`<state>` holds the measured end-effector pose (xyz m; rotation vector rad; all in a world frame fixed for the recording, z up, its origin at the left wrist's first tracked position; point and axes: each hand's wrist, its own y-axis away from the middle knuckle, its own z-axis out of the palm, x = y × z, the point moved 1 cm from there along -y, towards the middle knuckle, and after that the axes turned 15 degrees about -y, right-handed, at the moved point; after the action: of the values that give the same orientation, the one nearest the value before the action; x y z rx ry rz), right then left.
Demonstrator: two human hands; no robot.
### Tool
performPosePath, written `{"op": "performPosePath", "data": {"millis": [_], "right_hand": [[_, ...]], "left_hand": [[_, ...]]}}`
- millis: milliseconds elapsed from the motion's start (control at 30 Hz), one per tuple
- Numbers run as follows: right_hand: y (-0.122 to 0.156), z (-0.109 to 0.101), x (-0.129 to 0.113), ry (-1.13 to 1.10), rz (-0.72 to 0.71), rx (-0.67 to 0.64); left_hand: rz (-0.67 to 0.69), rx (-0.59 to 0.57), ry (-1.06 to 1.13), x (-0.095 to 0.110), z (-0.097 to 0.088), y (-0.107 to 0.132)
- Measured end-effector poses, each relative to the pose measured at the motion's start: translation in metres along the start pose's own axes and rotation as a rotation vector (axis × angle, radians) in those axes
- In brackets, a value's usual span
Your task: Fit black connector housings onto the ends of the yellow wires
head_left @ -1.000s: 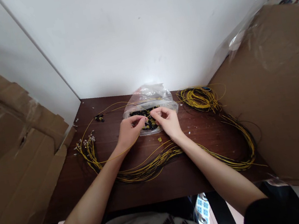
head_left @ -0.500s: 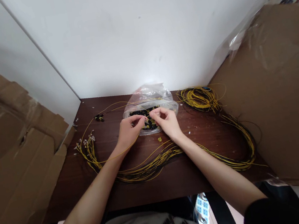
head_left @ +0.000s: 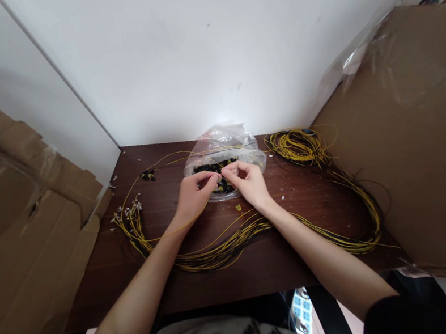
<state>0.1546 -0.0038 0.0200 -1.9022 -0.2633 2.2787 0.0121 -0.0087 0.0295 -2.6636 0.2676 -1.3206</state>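
Note:
My left hand (head_left: 194,195) and my right hand (head_left: 248,184) meet fingertip to fingertip just in front of a clear plastic bag (head_left: 223,146) holding small black parts (head_left: 210,168). Both hands are closed in a pinch on a thin yellow wire (head_left: 166,236) and a tiny piece at its end. That wire trails from my left hand down to a long bundle of yellow wires (head_left: 220,251) lying across the dark wooden table (head_left: 176,290).
A coil of yellow wires (head_left: 297,145) lies at the back right, with more wire looping along the right side (head_left: 369,210). Cardboard sheets stand at the left (head_left: 13,227) and right (head_left: 430,142). A small black connector (head_left: 147,175) lies at back left. A power strip (head_left: 302,311) sits below the table edge.
My right hand's fingertips have crept slightly left, closing the gap with my left hand's fingertips. Nothing else has moved.

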Motion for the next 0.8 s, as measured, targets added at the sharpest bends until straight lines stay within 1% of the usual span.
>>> {"op": "performPosePath", "data": {"millis": [233, 400, 500, 667, 800], "right_hand": [[-0.0017, -0.0033, 0.0028, -0.013, -0.041, 0.115], [-0.0016, -0.0038, 0.0033, -0.011, -0.057, 0.137], [-0.0011, -0.0027, 0.0024, -0.021, -0.039, 0.107], [0.0003, 0.0015, 0.0006, -0.068, 0.041, -0.023], [0.0008, 0.0023, 0.0015, -0.084, 0.061, -0.032]], "left_hand": [[-0.018, -0.018, 0.03, -0.0002, 0.0007, 0.0], [-0.014, -0.015, 0.035, -0.0003, 0.001, 0.0005], [-0.006, -0.012, 0.031, -0.0001, 0.0007, 0.0005], [-0.005, -0.014, 0.022, 0.0024, -0.0006, 0.0008], [0.002, -0.013, 0.024, 0.003, -0.0005, 0.0008]]}}
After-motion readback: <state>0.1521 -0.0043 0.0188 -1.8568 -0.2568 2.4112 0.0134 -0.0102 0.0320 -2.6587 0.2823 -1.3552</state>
